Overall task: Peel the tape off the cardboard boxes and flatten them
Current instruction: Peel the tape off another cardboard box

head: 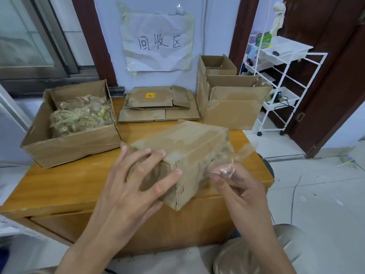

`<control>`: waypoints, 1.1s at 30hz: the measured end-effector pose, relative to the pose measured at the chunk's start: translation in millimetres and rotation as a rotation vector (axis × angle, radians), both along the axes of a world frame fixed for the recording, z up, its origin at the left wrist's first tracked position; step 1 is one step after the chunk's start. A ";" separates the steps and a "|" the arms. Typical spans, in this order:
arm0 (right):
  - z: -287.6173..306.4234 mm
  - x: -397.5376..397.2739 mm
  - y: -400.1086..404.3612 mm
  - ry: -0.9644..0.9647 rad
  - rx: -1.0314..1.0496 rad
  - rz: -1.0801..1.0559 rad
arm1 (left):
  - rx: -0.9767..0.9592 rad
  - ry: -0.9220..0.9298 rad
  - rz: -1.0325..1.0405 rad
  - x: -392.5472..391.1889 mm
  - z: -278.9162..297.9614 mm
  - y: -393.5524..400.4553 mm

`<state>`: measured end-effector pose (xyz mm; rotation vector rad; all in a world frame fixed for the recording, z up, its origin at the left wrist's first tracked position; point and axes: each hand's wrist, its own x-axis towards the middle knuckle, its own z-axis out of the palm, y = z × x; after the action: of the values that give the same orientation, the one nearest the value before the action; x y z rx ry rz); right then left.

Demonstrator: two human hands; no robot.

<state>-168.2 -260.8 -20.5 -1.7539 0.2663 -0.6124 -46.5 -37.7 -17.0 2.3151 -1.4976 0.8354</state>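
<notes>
A closed cardboard box [189,147] lies tilted at the front of the wooden table [59,184]. My left hand [136,180] holds its near left end, fingers spread over the corner. A strip of clear tape [239,153] hangs partly peeled from the box's right side, and my right hand [237,186] pinches its loose end between thumb and fingers. Flattened boxes [158,107] are stacked at the back middle. Two open boxes [231,99] stand at the back right.
An open box of crumpled used tape [79,115] sits at the left of the table. A paper sign [158,42] is taped to the wall behind. A white wire shelf cart [280,82] stands on the floor to the right, by a dark door.
</notes>
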 end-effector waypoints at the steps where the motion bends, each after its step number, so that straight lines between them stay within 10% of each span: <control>1: -6.7 2.7 -0.7 0.009 -0.012 0.014 | -0.003 0.014 0.026 1.1 -5.9 2.1; 33: -63.9 25.0 -9.5 0.054 -0.216 -0.252 | -0.207 0.342 0.196 35.6 -32.8 -22.4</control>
<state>-143.2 -270.2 -84.4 -1.9632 0.4790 -0.8001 -10.9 -60.0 -49.8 2.3272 -1.0084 0.5681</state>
